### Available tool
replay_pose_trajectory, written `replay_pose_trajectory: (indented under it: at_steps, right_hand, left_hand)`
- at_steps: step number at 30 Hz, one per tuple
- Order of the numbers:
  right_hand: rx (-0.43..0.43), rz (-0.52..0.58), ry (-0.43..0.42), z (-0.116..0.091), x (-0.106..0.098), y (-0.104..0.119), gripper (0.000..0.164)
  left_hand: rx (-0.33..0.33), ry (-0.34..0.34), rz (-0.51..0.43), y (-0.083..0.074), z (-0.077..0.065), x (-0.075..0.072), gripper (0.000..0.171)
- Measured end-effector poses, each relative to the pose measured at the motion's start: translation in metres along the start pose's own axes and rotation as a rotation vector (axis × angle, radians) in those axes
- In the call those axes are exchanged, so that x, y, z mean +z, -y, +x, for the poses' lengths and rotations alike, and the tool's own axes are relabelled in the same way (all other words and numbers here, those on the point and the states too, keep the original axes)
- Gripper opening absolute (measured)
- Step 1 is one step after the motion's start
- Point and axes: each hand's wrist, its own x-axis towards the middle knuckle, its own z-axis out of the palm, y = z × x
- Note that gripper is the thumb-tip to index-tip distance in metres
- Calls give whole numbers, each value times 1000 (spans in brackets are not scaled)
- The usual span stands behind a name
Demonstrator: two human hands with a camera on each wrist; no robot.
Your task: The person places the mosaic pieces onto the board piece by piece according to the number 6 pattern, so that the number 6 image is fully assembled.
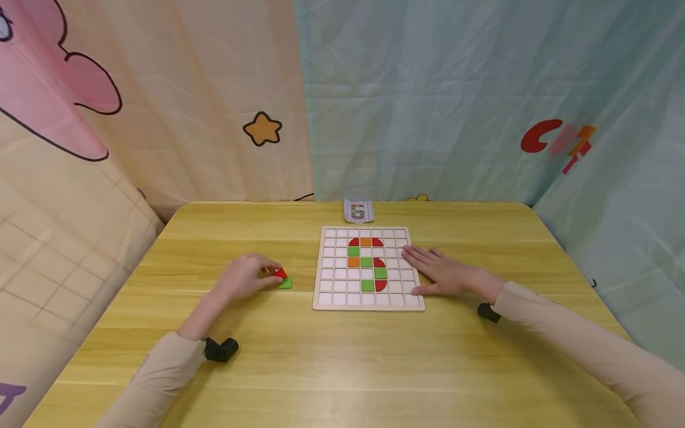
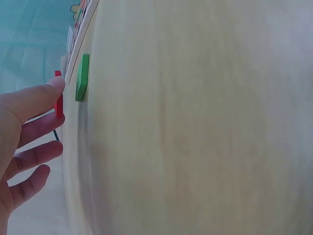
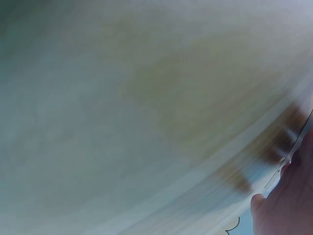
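Between thumb and index finger, my left hand (image 1: 247,276) pinches a red tile (image 1: 280,273); in the left wrist view the red tile (image 2: 58,98) is seen edge-on, apart from the table. Just under it a green square tile (image 1: 286,283) lies on the wood. To the right is a white grid board (image 1: 334,299) in a pale wooden frame, with red, orange and green tiles set in some squares. My right hand (image 1: 441,273) rests on the board's right edge with its fingers extended. Only part of the right hand (image 3: 286,205) shows in the right wrist view.
Behind the board a small card (image 1: 358,211) with a printed coloured grid pattern lies near the far edge of the wooden table (image 1: 342,362). Printed curtains (image 1: 428,107) hang behind and at both sides. Black devices (image 1: 220,349) sit at the wrists.
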Motion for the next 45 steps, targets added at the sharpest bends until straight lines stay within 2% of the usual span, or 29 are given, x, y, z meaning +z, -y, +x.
replay_pose_trajectory:
  at_steps: [8,13,30,38,45]
  right_hand:
    - [3,-16,6,1,1,-2,92]
    - [-8,-8,-8,0,0,-1,91]
    - [-7,-17,-1,0,0,-1,91]
    - [-8,-32,-7,0,-2,-1,91]
    - [-7,-26,6,0,-1,-1,92]
  left_hand:
    - [131,-38,93,-19,5,6,26]
    - [205,-51,107,-33,11,9,26]
    - [292,37,45,-72,43,27,28]
    - [351,35,60,-85,56,36,28]
    - [363,55,41,-96,64,45,23]
